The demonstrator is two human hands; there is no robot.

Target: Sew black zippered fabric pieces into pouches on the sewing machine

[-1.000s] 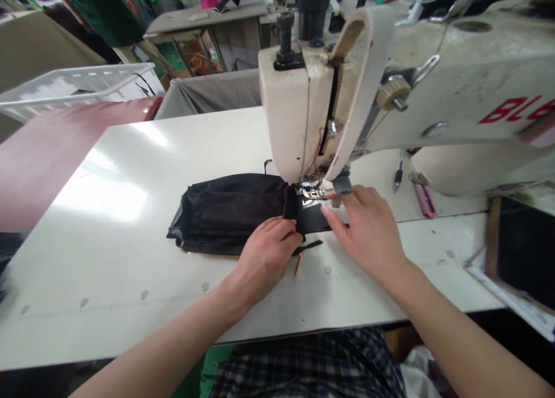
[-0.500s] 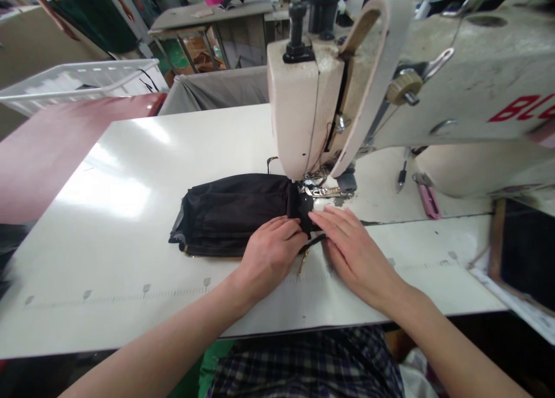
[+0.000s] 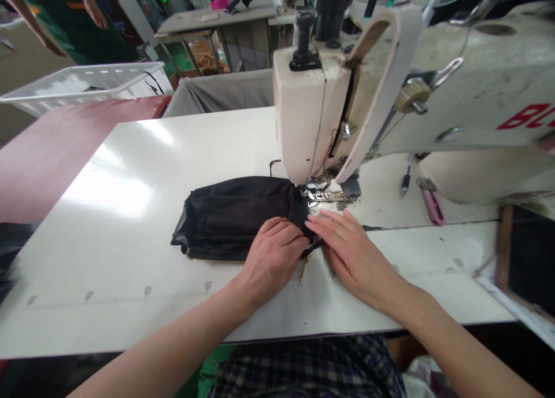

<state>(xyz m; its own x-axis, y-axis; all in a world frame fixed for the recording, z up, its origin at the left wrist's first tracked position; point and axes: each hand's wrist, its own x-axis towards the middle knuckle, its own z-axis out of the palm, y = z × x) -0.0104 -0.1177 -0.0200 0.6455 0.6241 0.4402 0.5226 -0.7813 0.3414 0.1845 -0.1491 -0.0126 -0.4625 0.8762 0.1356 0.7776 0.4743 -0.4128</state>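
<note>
Firstly, black zippered pouch [image 3: 234,213]: on white bench [image 3: 130,323], right end beside sewing machine [image 3: 299,109]. Left hand [image 3: 277,250]: curled on pouch's near edge; cannot tell whether pinching. Right hand [image 3: 347,244]: flat, outstretched, at pouch's right end. Farther right: pink tool [image 3: 432,206].

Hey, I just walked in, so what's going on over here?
A person sits at a sewing machine with both hands on a black fabric piece edged with a gold zipper. The left hand rests on its near right corner; the right hand lies flat, fingertips at its right end. That end is beside the presser foot; whether any is under it, I can't tell.
</note>
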